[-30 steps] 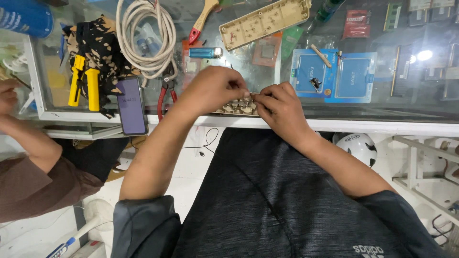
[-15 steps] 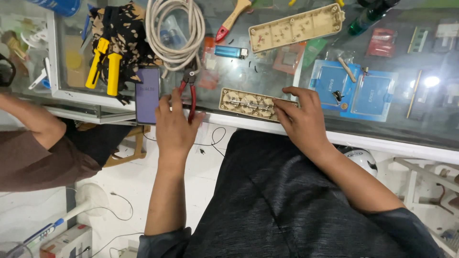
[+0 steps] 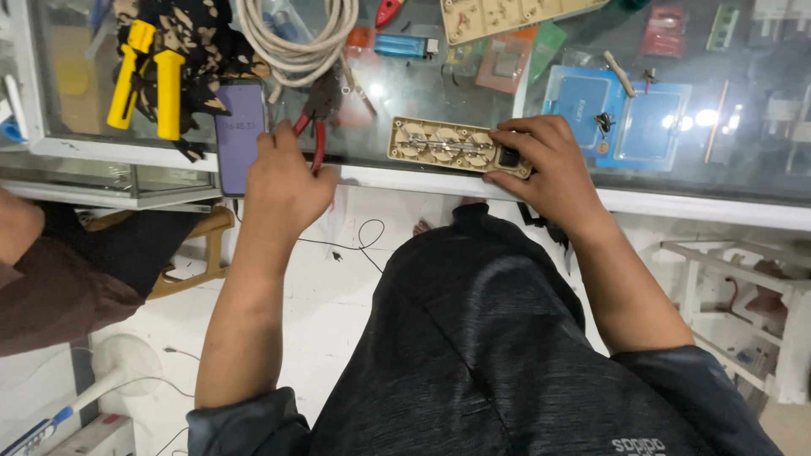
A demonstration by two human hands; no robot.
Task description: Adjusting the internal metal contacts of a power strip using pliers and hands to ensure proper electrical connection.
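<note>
Lit purple phone screen (image 3: 239, 135) at the desk's front edge, two blue rectangular packages (image 3: 621, 122) well right of the phone under glass, red packet (image 3: 661, 29) above them, green-and-orange packet (image 3: 515, 59) between.

yellow-handled tool (image 3: 145, 80), coiled white cable (image 3: 296, 42), blue lighter (image 3: 405, 46)
</note>
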